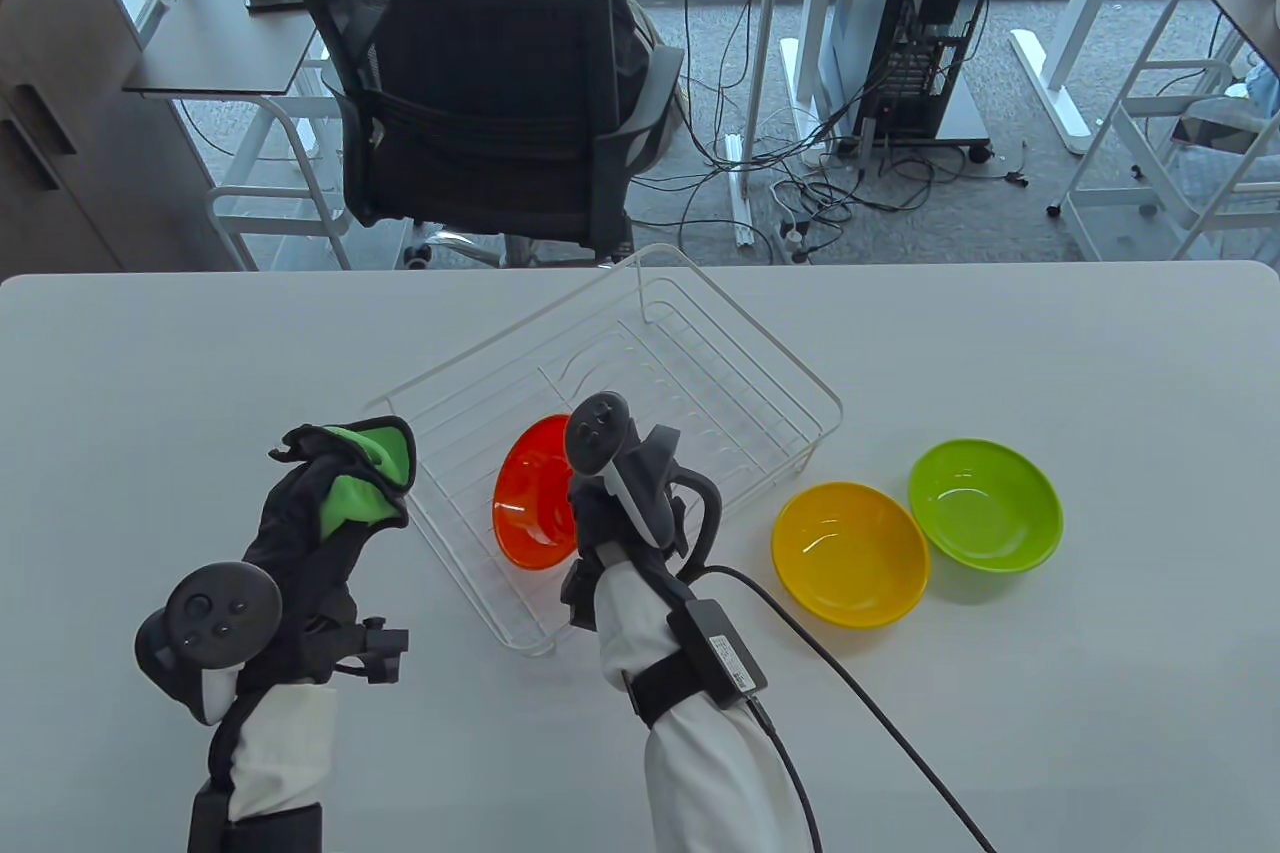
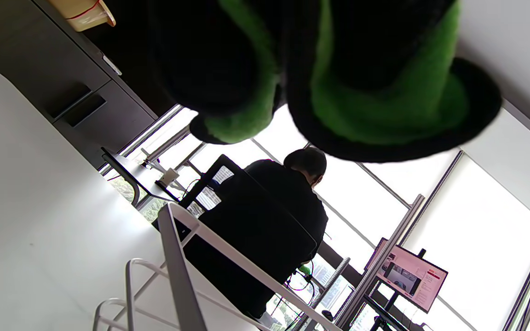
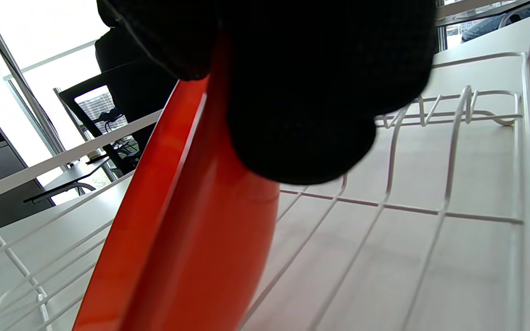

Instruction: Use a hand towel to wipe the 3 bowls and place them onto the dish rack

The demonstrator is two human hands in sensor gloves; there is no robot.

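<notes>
A red bowl stands on edge inside the white wire dish rack. My right hand grips its rim, with the fingers curled over the red bowl above the rack's wires. Left of the rack, my left hand is raised off the table and holds a bunched green hand towel; that towel fills the top of the left wrist view. A yellow bowl and a green bowl sit upright on the table, right of the rack.
The white table stretches wide on all sides. A cable trails from my right wrist toward the near edge. Beyond the far edge a person sits in a black office chair; a computer tower stands on the floor.
</notes>
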